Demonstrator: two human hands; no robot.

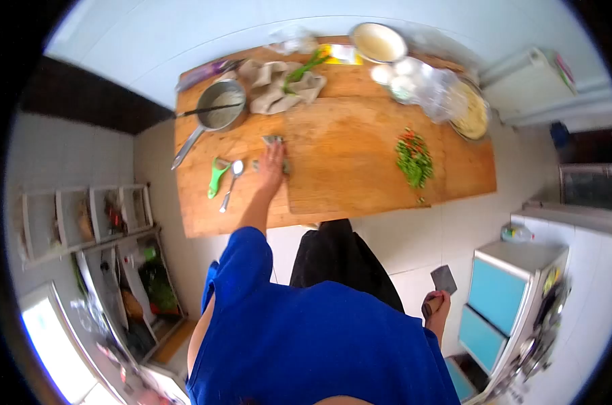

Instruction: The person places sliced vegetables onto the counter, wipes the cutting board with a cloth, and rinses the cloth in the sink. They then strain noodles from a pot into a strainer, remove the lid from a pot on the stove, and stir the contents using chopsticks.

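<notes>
Gripping the handle of one cleaver (444, 279), the right hand (439, 308) was closed at the lower right of the frame, its fingers partly covering the handle. The left hand (271, 163) lay nearly flat, left of centre, over one greyish item (273, 140), mostly hidden and too blurred to identify; whether the fingers grasped it could not be told. Left of it lay one spoon (237, 168) and one green peeler (215, 182). One pile of chopped vegetables (414, 160) lay right of centre. White objects (404, 88), upper right, were too indistinct to count.
</notes>
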